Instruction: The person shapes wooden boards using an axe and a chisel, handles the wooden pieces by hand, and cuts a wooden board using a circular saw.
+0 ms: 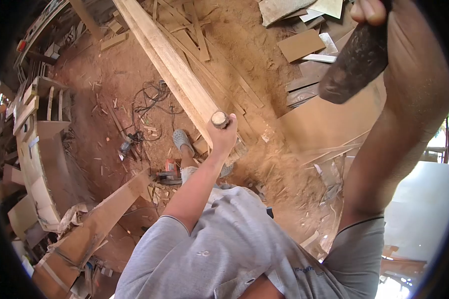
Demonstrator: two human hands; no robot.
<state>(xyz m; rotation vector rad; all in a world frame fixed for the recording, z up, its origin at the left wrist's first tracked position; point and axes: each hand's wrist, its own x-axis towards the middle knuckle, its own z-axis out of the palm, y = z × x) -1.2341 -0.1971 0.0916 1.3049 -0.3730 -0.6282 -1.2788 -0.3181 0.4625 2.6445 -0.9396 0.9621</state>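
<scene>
- broadly, the ground (pixel 97 79) is strewn with offcuts (pixel 114 41); footing could be lost if a loose one were stepped on.
- the beam (pixel 170 57) is laid lengthwise ahead of the body; whether it is fixed cannot be told, and if it is not, it could be shifted by a hard blow.
- the cord (pixel 149 102) is left tangled on the ground, to the left of the beam; a foot could be caught in it.
- the left clog (pixel 180 140) is set just beside the beam's near end; the foot could be hurt if a tool were knocked sideways.
- the mallet (pixel 356 62) is held up high at the right, well apart from the beam; by a swing off line, fingers could be struck.
- the right hand (pixel 368 11) is wrapped around the mallet, though partly cut off by the frame's edge.
- the left hand (pixel 223 135) is closed around the handle (pixel 219 118), close under its top, so little room is left for a glancing hit.
- the handle is held at the beam's near end; its lower part is hidden, so contact with wood cannot be told.
</scene>
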